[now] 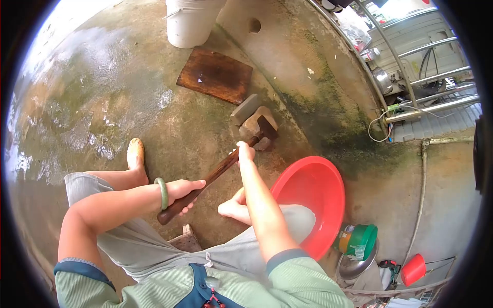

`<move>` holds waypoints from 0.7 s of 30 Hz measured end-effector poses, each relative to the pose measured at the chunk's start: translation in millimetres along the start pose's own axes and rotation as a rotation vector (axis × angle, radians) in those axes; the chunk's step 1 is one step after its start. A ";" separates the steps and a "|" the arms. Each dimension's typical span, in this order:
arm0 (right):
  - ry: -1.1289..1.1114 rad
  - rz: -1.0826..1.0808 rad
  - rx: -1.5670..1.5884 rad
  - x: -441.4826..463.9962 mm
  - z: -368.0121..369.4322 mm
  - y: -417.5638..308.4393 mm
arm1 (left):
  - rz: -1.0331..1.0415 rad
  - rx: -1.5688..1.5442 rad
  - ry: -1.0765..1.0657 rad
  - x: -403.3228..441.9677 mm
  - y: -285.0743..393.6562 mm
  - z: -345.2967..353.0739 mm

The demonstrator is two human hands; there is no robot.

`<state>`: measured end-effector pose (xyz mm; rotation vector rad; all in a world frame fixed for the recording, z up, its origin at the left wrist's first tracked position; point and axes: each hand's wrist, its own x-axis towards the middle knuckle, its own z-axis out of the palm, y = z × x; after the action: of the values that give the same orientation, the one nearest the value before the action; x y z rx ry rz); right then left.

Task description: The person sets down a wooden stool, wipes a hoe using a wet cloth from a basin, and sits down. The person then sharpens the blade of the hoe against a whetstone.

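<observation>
closes the left grip (181,190) around the handle of a dark wooden-handled tool (221,171), near its butt end; wears a green bangle (163,193) on that wrist. closes the right grip (246,153) around the same handle, close to the tool's head. slants the tool from between the knees up to the right, its dark head over a rounded stone (250,125); cannot tell whether touching. extends the right knee over a red basin (333,205). shows farther out a grey block (246,109) against the stone, then a brown wooden board (215,75) flat on the wet floor (97,110), then a white bucket (189,25) just beyond.
</observation>
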<state>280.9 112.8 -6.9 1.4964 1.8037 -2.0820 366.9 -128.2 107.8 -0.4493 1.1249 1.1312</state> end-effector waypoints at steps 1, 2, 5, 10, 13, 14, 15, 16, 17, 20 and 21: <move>-0.011 0.018 -0.011 -3.4 -0.5 -2.7 | -0.011 -0.007 -0.014 -2.0 3.0 0.4; -0.020 0.033 -0.023 -7.1 -2.1 -3.7 | -0.021 -0.016 -0.018 -6.5 -4.9 4.3; -0.030 0.057 -0.047 -33.2 -17.4 20.5 | -0.058 -0.021 -0.080 -23.1 -34.1 16.9; -0.064 0.032 -0.040 -19.6 -17.0 26.3 | -0.070 0.021 -0.008 -5.4 -25.9 4.4; -0.002 0.018 -0.044 16.0 4.6 0.2 | -0.001 0.021 0.007 3.9 6.3 -3.7; -0.010 0.022 -0.088 18.8 3.5 -2.9 | 0.013 0.018 -0.001 4.4 10.1 -2.0; -0.022 0.017 -0.074 16.1 0.9 -1.9 | 0.024 -0.001 -0.008 -2.4 10.3 4.0; -0.042 0.032 -0.005 -1.5 -2.1 -1.4 | 0.014 -0.021 -0.010 -5.3 2.7 10.7; -0.082 0.040 0.042 -10.2 -8.4 9.5 | 0.016 -0.026 -0.027 -9.6 -11.5 16.2; -0.075 0.033 0.007 -50.0 -21.3 36.5 | -0.062 0.002 -0.039 -27.7 -49.4 24.8; -0.083 0.034 -0.005 -45.7 -16.1 32.0 | -0.044 0.032 -0.001 -20.1 -50.6 21.2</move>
<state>333.7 89.4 -0.2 1.4075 1.7410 -2.0896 421.6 -142.5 122.5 -0.4466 1.1251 1.0733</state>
